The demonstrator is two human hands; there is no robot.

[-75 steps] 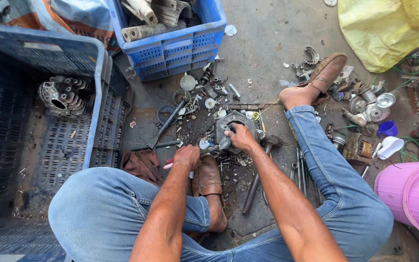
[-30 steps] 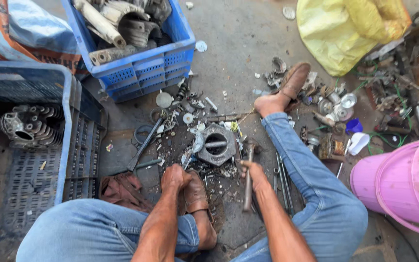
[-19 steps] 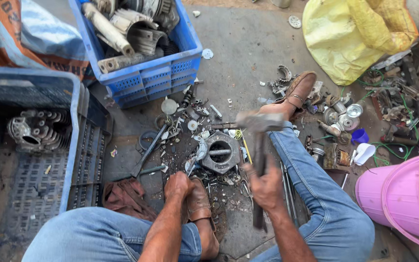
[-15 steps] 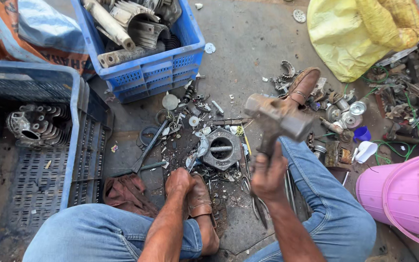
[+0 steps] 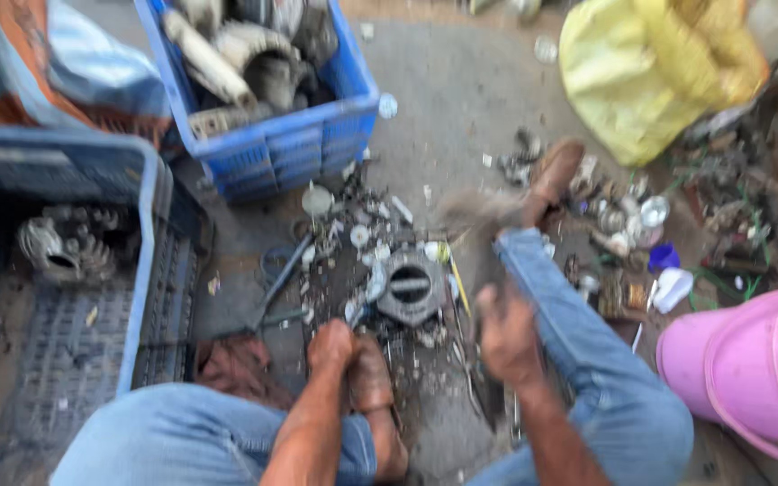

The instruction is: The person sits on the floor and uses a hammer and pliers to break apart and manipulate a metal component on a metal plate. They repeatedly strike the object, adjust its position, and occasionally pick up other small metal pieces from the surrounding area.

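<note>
Grey metal housing (image 5: 410,286) with a round bore is sitting on the concrete floor (image 5: 461,108) between the person's legs, ringed by small loose parts and screws. Left hand (image 5: 331,345) is sitting just below-left of the housing, fingers curled shut around a thin tool (image 5: 355,310) whose tip is pointing at the housing's lower left edge; contact is too blurred to call. Right hand (image 5: 506,333) is hanging to the housing's right, clear of it, fist wrapped on a hammer handle; the hammer (image 5: 472,212) head is showing as a motion smear above and right of the housing, near the brown shoe (image 5: 553,175).

Containers: blue crate (image 5: 285,148) up top is holding large grey metal castings and pipes. Dark blue crate (image 5: 92,297) at left is holding one finned metal part (image 5: 63,247) on its mesh floor. Pink bucket (image 5: 749,378) is standing at the right edge, contents hidden. Yellow sack (image 5: 650,67) is lying top right, with a scatter of scrap bits beside it.
</note>
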